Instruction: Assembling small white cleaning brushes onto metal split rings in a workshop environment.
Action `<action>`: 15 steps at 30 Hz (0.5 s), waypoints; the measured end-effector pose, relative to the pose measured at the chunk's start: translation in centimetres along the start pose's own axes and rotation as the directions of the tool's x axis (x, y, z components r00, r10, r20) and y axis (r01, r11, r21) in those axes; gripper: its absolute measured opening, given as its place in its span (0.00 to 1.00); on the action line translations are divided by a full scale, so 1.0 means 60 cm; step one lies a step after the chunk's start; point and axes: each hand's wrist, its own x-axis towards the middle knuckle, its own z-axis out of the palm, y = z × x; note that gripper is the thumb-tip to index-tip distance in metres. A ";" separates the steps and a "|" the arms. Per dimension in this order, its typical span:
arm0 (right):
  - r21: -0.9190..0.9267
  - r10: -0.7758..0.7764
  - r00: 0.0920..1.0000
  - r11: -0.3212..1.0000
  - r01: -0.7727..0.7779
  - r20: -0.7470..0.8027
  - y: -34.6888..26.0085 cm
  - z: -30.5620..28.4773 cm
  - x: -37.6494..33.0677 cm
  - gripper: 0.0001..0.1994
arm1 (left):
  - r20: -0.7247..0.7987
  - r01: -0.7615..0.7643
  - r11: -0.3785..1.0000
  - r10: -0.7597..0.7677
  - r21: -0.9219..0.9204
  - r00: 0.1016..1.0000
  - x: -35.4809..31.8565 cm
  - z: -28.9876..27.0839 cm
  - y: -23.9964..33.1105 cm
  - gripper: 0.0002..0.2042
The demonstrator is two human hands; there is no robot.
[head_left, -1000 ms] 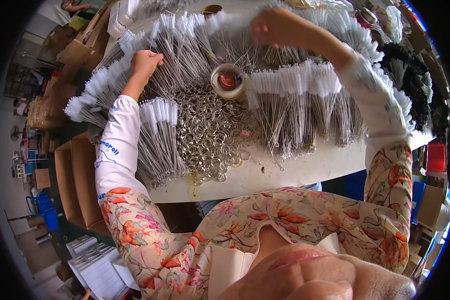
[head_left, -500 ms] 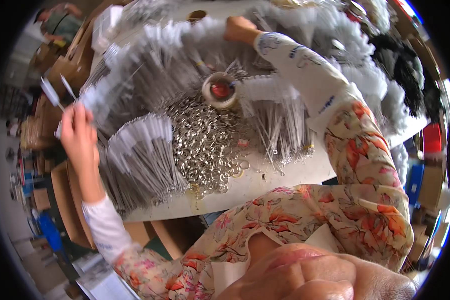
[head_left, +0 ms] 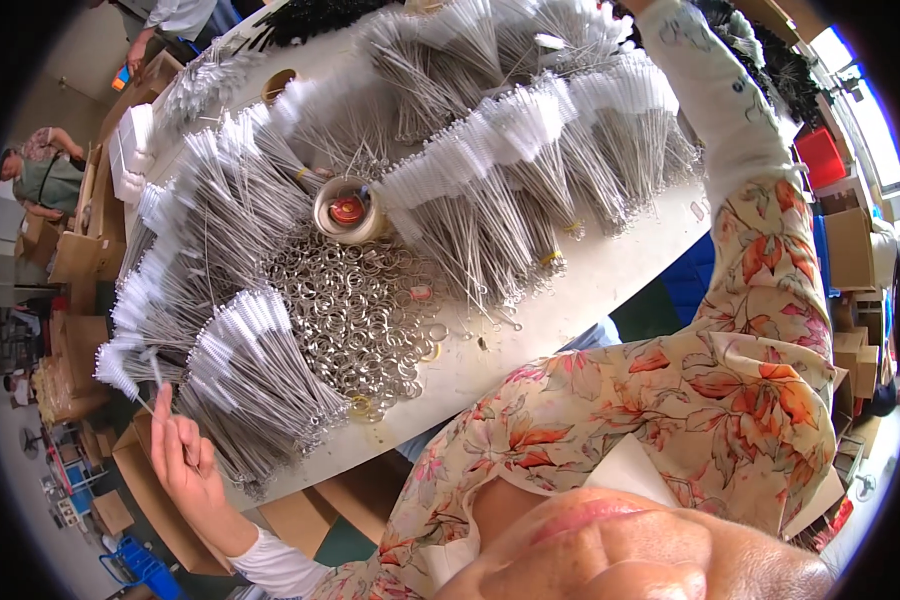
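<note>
At the left, beside the table, my left hand (head_left: 182,455) is closed on thin wire brushes (head_left: 156,368) whose white bristle ends stick up past the fingers. Next to it lies a fanned bundle of wire-handled brushes (head_left: 255,365) with white bristles and looped ends. My right arm reaches across to the far right. Only a bit of my right hand (head_left: 632,5) shows at the top rim, its fingers cut off, over more brush bundles (head_left: 610,130). Between the bundles lies a heap of metal split rings (head_left: 355,320).
A round white tub (head_left: 320,220) with a red thing inside stands behind the rings. Black-bristled brushes (head_left: 315,20) lie at the far edge. Cardboard boxes (head_left: 150,490) stand at the left. A person in a green apron (head_left: 50,185) and another person's hand (head_left: 135,55) are beyond.
The view has turned, so the table sits further left. My right hand has moved far right, up to the picture's top rim. My left hand still holds the brushes, lower in the view.
</note>
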 end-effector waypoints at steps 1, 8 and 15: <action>-0.043 0.050 0.999 0.998 -0.050 0.000 0.201 0.004 -0.020 0.09 | -0.064 -0.035 0.995 0.029 -0.093 0.998 0.009 0.018 -0.009 0.22; -0.091 0.207 0.969 0.976 -0.196 0.138 0.109 0.176 -0.163 0.12 | -0.144 -0.056 0.978 0.027 -0.200 0.989 -0.071 0.002 -0.087 0.19; -0.014 0.289 0.913 0.952 -0.306 -0.289 0.190 0.178 -0.122 0.10 | -0.232 0.004 0.981 -0.049 -0.194 0.971 -0.130 -0.022 -0.116 0.17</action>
